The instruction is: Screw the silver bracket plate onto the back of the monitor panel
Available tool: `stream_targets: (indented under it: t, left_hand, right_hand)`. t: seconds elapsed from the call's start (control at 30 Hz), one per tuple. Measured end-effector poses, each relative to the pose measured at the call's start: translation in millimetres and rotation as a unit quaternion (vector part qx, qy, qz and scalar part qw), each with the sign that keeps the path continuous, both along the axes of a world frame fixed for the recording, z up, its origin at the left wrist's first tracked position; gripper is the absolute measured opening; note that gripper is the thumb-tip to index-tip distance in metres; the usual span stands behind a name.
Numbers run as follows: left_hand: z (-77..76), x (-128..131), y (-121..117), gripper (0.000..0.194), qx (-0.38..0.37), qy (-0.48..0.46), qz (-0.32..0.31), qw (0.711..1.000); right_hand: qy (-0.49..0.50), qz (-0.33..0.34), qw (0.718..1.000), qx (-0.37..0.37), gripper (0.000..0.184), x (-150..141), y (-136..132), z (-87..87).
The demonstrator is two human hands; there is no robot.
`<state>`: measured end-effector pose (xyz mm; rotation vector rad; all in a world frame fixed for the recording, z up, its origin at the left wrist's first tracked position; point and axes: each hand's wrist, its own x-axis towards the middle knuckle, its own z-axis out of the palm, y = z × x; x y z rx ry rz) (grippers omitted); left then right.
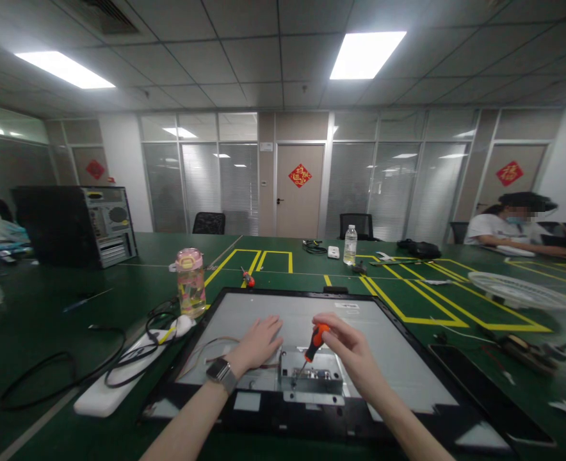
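Observation:
A large flat display panel [398, 365] with a grey back and black frame lies in front of me on the green table. My right hand [347, 346] grips an orange-and-black screwdriver [315, 342], slanted with its shaft pointing down. The tip meets a metal bracket [312, 387] near the panel's front edge; whether it sits in a screw cannot be made out. My left hand [258, 342], a watch [221, 373] on its wrist, rests with fingers stretched out on the grey back, left of the bracket. Thin wires [206, 346] run beside that hand.
Left of the panel are a white power strip [114, 384] with black cables, a pink bottle [190, 282] and a black computer case [72, 224]. A second screwdriver [248, 278] lies behind. At right are a long black bar [492, 390] and a person [499, 227] seated farther off.

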<state>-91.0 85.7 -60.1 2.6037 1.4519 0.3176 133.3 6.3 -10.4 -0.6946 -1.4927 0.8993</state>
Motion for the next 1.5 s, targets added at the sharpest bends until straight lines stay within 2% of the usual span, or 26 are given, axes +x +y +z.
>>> stream_targets:
  t: [0.1, 0.27, 0.5, 0.7, 0.9, 1.13, 1.33, 1.5]
  left_hand:
    - [-0.2, -0.5, -0.1, 0.049, 0.000, -0.001, -0.001, 1.000]
    - [-2.9, -1.2, 1.5, 0.048, 0.009, 0.001, -0.001, 1.000]
    - [-0.7, -0.1, -0.6, 0.049, 0.010, 0.002, -0.005, 1.000]
    - [-3.4, -0.3, 2.4, 0.048, 0.004, -0.002, -0.002, 1.000]
    - [-4.4, -0.4, 3.1, 0.048, 0.003, 0.005, 0.000, 1.000]
    - [-0.6, 0.2, 0.1, 0.049, 0.004, 0.007, -0.001, 1.000]
    - [-2.0, -0.1, 0.6, 0.048, 0.006, 0.004, 0.001, 1.000]
    - [-3.9, -0.9, 2.5, 0.049, 0.008, 0.007, -0.001, 1.000]
  right_hand:
    - [0.039, 0.020, 0.999, -0.017, 0.023, 2.0, 4.5, -3.8]
    - [0.046, 0.021, 0.997, -0.056, 0.031, 5.9, 9.9, -9.2]
    - [0.048, 0.046, 0.998, -0.009, 0.018, 3.8, 7.4, -9.2]
    - [0.015, 0.023, 0.999, -0.019, 0.027, 6.8, 9.2, -8.8]
    - [0.022, 0.021, 1.000, -0.004, 0.022, 5.2, 8.0, -8.2]
    - [0.003, 0.009, 1.000, -0.024, 0.030, 7.0, 9.3, -8.9]
    - [0.023, 0.023, 0.999, -0.017, 0.022, 4.3, 7.2, -6.4]
    - [0.008, 0.015, 1.000, -0.021, 0.031, 4.7, 4.3, -3.1]
